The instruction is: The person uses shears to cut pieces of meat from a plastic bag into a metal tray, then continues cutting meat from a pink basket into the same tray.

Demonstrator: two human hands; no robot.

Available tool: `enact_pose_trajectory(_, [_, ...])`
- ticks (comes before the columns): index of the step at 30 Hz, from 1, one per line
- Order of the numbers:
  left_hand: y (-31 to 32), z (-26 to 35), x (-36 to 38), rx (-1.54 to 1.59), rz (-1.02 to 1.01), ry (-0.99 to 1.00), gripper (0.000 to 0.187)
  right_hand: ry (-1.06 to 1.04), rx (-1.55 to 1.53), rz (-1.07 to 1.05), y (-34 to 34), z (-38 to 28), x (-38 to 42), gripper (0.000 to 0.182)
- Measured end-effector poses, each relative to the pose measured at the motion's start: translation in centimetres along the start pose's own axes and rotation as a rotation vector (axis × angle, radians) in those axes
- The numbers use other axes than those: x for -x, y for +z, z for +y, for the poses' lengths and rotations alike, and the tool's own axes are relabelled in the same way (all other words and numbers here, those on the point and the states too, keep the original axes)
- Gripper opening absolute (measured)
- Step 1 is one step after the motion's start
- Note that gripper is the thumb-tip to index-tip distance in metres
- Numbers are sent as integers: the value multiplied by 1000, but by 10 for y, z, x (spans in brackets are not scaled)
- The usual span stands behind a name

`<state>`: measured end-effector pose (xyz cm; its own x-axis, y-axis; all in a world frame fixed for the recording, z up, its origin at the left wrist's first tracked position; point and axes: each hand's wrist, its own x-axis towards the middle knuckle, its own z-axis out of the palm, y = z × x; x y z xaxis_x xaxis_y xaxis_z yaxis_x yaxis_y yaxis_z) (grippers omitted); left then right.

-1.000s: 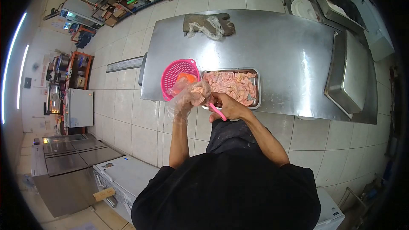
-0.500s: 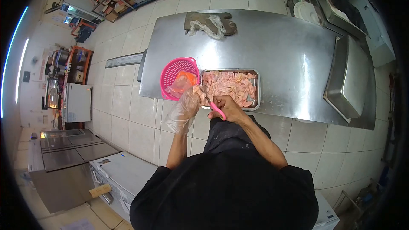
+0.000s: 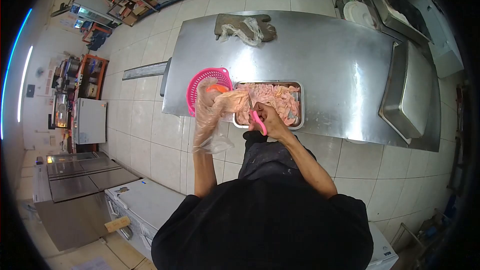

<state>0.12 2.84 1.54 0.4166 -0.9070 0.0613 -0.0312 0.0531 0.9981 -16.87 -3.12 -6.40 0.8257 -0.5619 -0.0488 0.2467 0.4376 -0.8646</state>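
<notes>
A loose clear plastic glove covers my left hand point(image 3: 207, 105), which grips a pale pink piece of raw meat or skin point(image 3: 234, 101) between the basket and the tray. My bare right hand point(image 3: 267, 120) is closed around pink-handled scissors point(image 3: 258, 121), their blades up against the right end of that piece. Beneath and beyond the scissors, a metal tray point(image 3: 302, 101) holds many similar pink pieces point(image 3: 280, 97). Left of it stands a pink perforated basket point(image 3: 196, 81) with something orange point(image 3: 216, 88) inside, partly hidden by my gloved hand.
An oven mitt point(image 3: 245, 26) with crumpled clear plastic point(image 3: 247, 32) lies at the far side of the steel table point(image 3: 320, 60). A large metal pan point(image 3: 407, 90) rests at the table's right end. White freezers stand at the lower left.
My left hand has moved up and over the basket's side, and the piece it grips now stretches out toward the tray. My right hand and the scissors have shifted slightly right.
</notes>
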Motion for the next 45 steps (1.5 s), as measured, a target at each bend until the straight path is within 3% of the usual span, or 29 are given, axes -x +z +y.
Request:
enact_pose_trajectory(3, [15,40,5,77,29,-64,44,89,6,-94,0,15,5,30])
enact_pose_trajectory(7, [18,40,12,-101,42,-24,34,31,-106,-337,9,11,3,57])
enact_pose_trajectory(8, [14,35,13,-121,-10,0,35,34,-110,-319,14,7,2,72])
enact_pose_trajectory(10, [6,30,13,-159,-111,50,37,41,-91,-376,10,0,-2,78])
enact_pose_trajectory(12, [1,36,12,-55,-170,-38,40,33,-97,-434,9,-14,-4,86])
enact_pose_trajectory(15, [-4,32,7,93,-159,-93,50,58,-44,-496,5,-12,-6,85])
enact_pose_trajectory(16, [-5,28,6,144,-143,-100,55,24,-128,-527,4,-5,-9,68])
enact_pose_trajectory(19, [-5,28,8,47,-17,-19,43,-42,-21,-474,6,-9,-4,80])
enact_pose_trajectory(22, [-8,16,9,-103,-2,245,43,123,8,-418,2,-8,-3,76])
enact_pose_trajectory(25, [-7,13,14,-320,-62,251,53,151,41,-387,1,-14,-6,70])
enact_pose_trajectory(28, [8,29,12,-59,-64,65,53,129,156,-322,-4,-14,-6,65])
enact_pose_trajectory(32, [13,34,9,311,-285,-193,61,67,348,-273,1,-31,-4,65])
enact_pose_trajectory(36, [-16,-23,8,496,-408,-197,64,98,354,-313,3,-36,-4,66])
enact_pose_trajectory(40, [-15,-30,19,125,-178,-351,57,112,252,-314,2,-32,-2,67])
enact_pose_trajectory(45, [-12,-28,36,137,-126,-274,58,112,10,-265,8,-20,4,64])
